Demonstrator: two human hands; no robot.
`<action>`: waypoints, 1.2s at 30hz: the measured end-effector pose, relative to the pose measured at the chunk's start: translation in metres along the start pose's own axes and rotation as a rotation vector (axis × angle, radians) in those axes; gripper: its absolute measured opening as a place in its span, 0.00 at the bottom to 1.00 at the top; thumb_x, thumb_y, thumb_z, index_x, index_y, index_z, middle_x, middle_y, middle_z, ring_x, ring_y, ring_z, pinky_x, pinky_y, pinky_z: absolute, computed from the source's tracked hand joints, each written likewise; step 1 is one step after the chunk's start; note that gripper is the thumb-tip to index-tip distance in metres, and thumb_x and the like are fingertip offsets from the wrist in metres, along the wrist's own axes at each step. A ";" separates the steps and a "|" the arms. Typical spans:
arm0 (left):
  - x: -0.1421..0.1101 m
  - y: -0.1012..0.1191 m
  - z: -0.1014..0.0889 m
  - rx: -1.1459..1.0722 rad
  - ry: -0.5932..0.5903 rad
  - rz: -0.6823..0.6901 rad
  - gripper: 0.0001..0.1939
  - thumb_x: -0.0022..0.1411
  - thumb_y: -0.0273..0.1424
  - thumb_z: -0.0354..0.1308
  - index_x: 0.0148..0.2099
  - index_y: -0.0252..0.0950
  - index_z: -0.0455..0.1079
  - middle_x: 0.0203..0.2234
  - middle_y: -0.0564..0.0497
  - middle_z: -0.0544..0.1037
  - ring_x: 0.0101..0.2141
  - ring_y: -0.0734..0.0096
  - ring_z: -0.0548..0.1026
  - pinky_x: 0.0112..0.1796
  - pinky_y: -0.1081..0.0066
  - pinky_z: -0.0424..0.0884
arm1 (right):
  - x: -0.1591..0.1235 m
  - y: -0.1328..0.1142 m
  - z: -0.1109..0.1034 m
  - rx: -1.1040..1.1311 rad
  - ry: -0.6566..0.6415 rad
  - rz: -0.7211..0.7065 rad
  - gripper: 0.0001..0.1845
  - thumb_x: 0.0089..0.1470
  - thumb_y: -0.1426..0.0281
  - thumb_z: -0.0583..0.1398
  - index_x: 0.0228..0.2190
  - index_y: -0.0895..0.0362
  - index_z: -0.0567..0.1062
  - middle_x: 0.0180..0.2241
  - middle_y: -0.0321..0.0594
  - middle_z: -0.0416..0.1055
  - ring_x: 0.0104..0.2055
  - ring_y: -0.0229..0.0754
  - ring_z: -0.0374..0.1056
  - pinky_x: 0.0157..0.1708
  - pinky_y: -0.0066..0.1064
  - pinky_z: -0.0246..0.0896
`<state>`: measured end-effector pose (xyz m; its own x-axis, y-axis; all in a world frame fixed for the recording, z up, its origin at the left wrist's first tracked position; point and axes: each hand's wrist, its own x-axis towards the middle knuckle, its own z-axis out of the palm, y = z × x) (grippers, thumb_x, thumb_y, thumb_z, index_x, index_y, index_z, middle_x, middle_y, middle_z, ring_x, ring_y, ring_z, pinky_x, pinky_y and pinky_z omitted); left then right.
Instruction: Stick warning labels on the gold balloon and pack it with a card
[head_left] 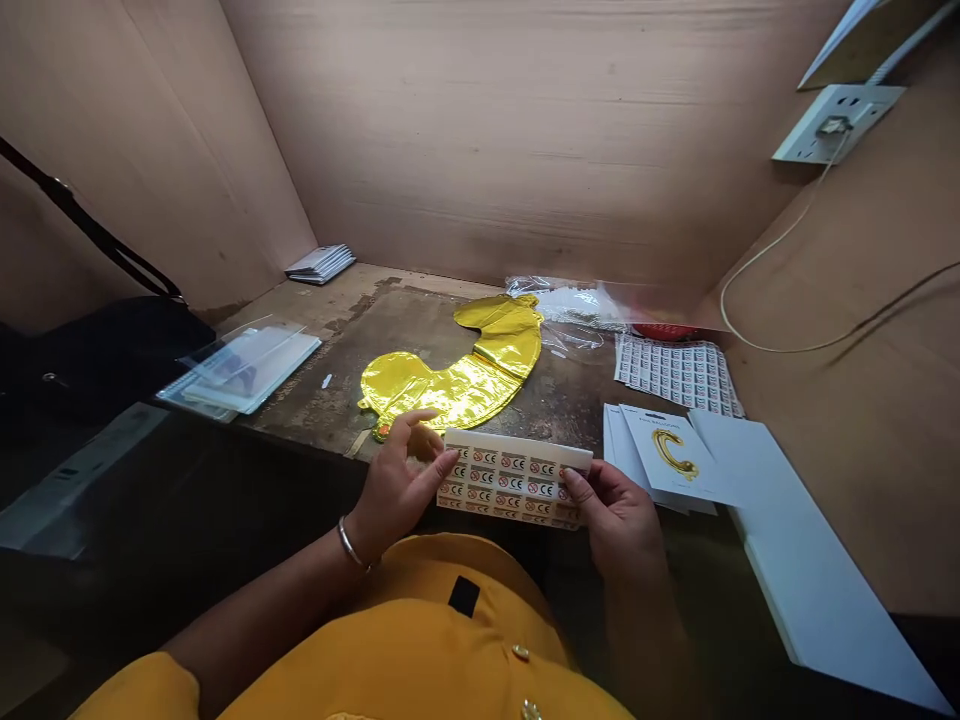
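Observation:
A sheet of small CE stickers [514, 485] is held up in front of my body, printed in rows with a white strip along its top. My right hand [626, 515] grips its right end, thumb on the front and fingers behind. At the left end, the thumb of my left hand [401, 480] presses on the sheet. That hand's index finger is raised and curved; its other fingers are partly hidden. Just beyond the sheet, a flat gold foil balloon [480, 380] with a curved shape lies on the dark table [322, 400].
To the right lie balloon cards [671, 455], a white board [817, 570] and another sticker sheet [679, 375]. Clear plastic bags [577, 305] lie at the back. Plastic sleeves [251, 370] and a dark bag [105, 350] are leftward. A cable [750, 265] hangs from the wall socket [836, 125].

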<state>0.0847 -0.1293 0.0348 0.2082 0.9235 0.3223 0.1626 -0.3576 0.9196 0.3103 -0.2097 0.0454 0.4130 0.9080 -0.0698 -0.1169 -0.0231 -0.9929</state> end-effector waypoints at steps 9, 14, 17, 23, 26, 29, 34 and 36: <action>-0.024 0.015 0.022 -0.289 -0.182 -0.047 0.19 0.61 0.32 0.60 0.54 0.39 0.65 0.30 0.54 0.73 0.29 0.76 0.72 0.31 0.76 0.71 | -0.023 0.004 -0.022 0.039 0.077 -0.013 0.18 0.41 0.57 0.69 0.30 0.57 0.78 0.27 0.39 0.77 0.29 0.43 0.73 0.33 0.36 0.73; -0.019 0.016 0.013 -0.378 -0.179 -0.127 0.15 0.59 0.33 0.62 0.48 0.37 0.70 0.30 0.52 0.75 0.30 0.75 0.73 0.32 0.76 0.72 | -0.018 0.004 -0.010 0.016 0.048 -0.027 0.17 0.42 0.58 0.68 0.30 0.57 0.77 0.27 0.39 0.77 0.28 0.42 0.73 0.31 0.35 0.73; -0.011 0.013 0.002 -0.324 -0.235 -0.110 0.10 0.57 0.32 0.64 0.42 0.35 0.74 0.34 0.49 0.78 0.34 0.71 0.75 0.36 0.73 0.74 | -0.012 0.002 0.011 -0.012 -0.011 -0.009 0.16 0.43 0.58 0.68 0.30 0.57 0.78 0.26 0.38 0.77 0.29 0.42 0.73 0.32 0.33 0.72; 0.016 -0.008 -0.038 -0.294 -0.135 -0.229 0.07 0.54 0.30 0.66 0.36 0.35 0.76 0.33 0.50 0.79 0.34 0.73 0.76 0.37 0.75 0.74 | 0.008 -0.001 0.068 -0.050 -0.185 0.064 0.15 0.48 0.60 0.65 0.34 0.57 0.78 0.29 0.40 0.77 0.30 0.42 0.73 0.32 0.34 0.72; 0.029 -0.028 -0.067 -0.357 -0.114 -0.292 0.08 0.54 0.31 0.67 0.36 0.35 0.75 0.35 0.51 0.78 0.34 0.74 0.76 0.37 0.76 0.74 | 0.016 0.002 0.103 -0.078 -0.185 0.043 0.12 0.50 0.61 0.64 0.32 0.57 0.77 0.28 0.39 0.77 0.30 0.42 0.73 0.31 0.33 0.72; 0.039 -0.045 -0.094 -0.375 -0.098 -0.321 0.08 0.54 0.31 0.66 0.38 0.36 0.75 0.36 0.51 0.79 0.33 0.74 0.77 0.36 0.76 0.75 | 0.017 0.006 0.138 -0.117 -0.079 -0.040 0.10 0.51 0.63 0.64 0.35 0.54 0.74 0.30 0.38 0.77 0.30 0.41 0.74 0.32 0.33 0.73; 0.045 -0.060 -0.127 -0.379 -0.140 -0.333 0.08 0.55 0.30 0.65 0.39 0.36 0.75 0.35 0.50 0.80 0.33 0.72 0.78 0.36 0.73 0.77 | 0.012 0.003 0.174 -0.429 -0.002 -0.360 0.26 0.51 0.70 0.64 0.52 0.45 0.69 0.34 0.36 0.78 0.33 0.41 0.75 0.35 0.34 0.74; 0.044 -0.063 -0.138 -0.378 -0.142 -0.333 0.08 0.54 0.30 0.65 0.38 0.36 0.76 0.33 0.50 0.80 0.33 0.71 0.78 0.35 0.73 0.77 | 0.013 -0.003 0.182 -0.594 -0.074 -0.453 0.18 0.52 0.71 0.64 0.45 0.45 0.76 0.36 0.36 0.79 0.33 0.42 0.75 0.36 0.35 0.73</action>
<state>-0.0489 -0.0469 0.0222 0.3377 0.9412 -0.0106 -0.1119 0.0513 0.9924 0.1509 -0.1219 0.0648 0.2400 0.9077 0.3442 0.5663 0.1571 -0.8091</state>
